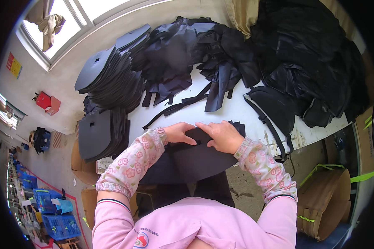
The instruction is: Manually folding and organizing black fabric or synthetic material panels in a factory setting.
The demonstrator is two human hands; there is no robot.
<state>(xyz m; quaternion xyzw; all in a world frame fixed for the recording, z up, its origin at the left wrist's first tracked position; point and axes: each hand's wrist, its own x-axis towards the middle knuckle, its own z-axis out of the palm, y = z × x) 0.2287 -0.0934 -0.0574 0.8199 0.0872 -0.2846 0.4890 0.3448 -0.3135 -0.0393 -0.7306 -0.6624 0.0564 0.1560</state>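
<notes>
Black is the colour in play: a broad, curved panel [199,164] lies at the near edge of the white surface [245,118], hanging over it toward the wearer's lap, with a small dark slot near its upper part.

Down to the containers! On the right, a cardboard box [320,203] gapes beside the surface, green strapping [316,172] along its upper edge; its inside is too shadowed to read. Over on the left floor, a blue crate [61,227] with lattice walls, and just behind it another blue basket [43,199], a pale blue item [62,205] at its rim; the rest of its load is too small to tell.

And the hands! Both forearms come up from below in flowered sleeves, angling inward. The left hand [180,133] lies on the panel, thumb and fingers parted. The right hand [223,136] faces it, index finger stretched leftward, thumb lower down, and the fingertips nearly meet. Neither is clenched; whether either pinches the material, I cannot tell.

Behind them, stacked black panels [106,133] on the left, a black bag [274,110] with straps on the right.
</notes>
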